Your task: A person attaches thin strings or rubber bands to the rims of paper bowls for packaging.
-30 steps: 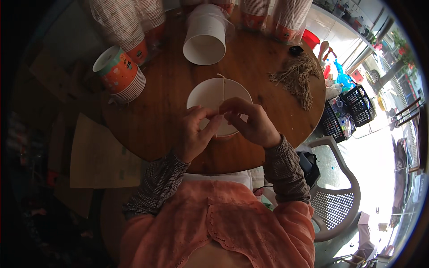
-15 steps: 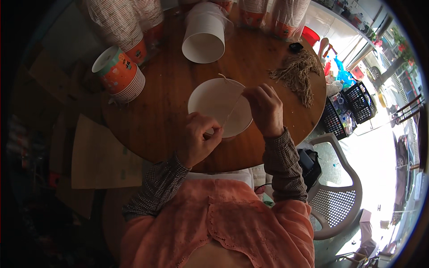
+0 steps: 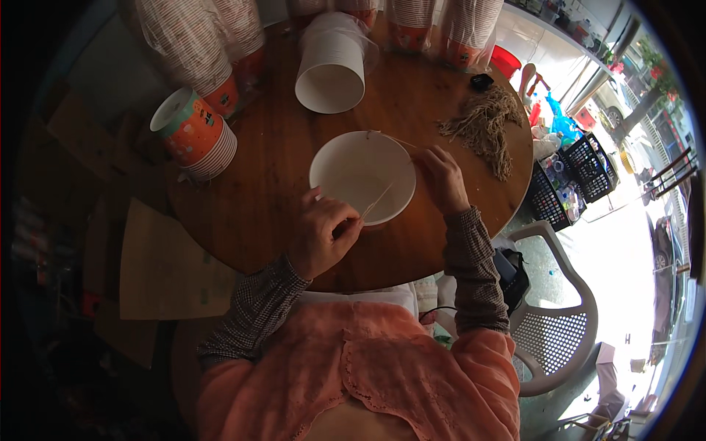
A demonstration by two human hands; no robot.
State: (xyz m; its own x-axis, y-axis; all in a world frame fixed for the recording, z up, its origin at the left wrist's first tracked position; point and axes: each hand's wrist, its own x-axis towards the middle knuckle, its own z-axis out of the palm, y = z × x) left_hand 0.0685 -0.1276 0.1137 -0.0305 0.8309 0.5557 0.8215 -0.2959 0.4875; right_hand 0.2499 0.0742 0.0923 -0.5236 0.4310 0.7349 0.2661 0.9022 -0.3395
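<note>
In front of me a white paper bucket [image 3: 334,165] stands on the table with its round mouth toward me. My left hand [image 3: 322,229] is closed at the bucket's near left rim, pinching a thin pale string [image 3: 376,199] whose free end sticks out over the opening. At the right rim my right hand [image 3: 443,180] has its thumb and fingers pinched on a tan string [image 3: 397,140], which runs from the far rim to the fingertips. Whether both strands are one piece I cannot tell.
A bundle of tan strings [image 3: 491,125] lies at the table's right, beside a small black object [image 3: 482,81]. Nested orange buckets [image 3: 193,136] lean at the left. A white bucket stack [image 3: 331,84] lies on its side behind. Wrapped stacks line the back; a chair [image 3: 551,338] stands right.
The strand stretched between my hands has parted from the right hand and now ends loose at the left. My right hand has shifted slightly right and now holds string at the far rim.
</note>
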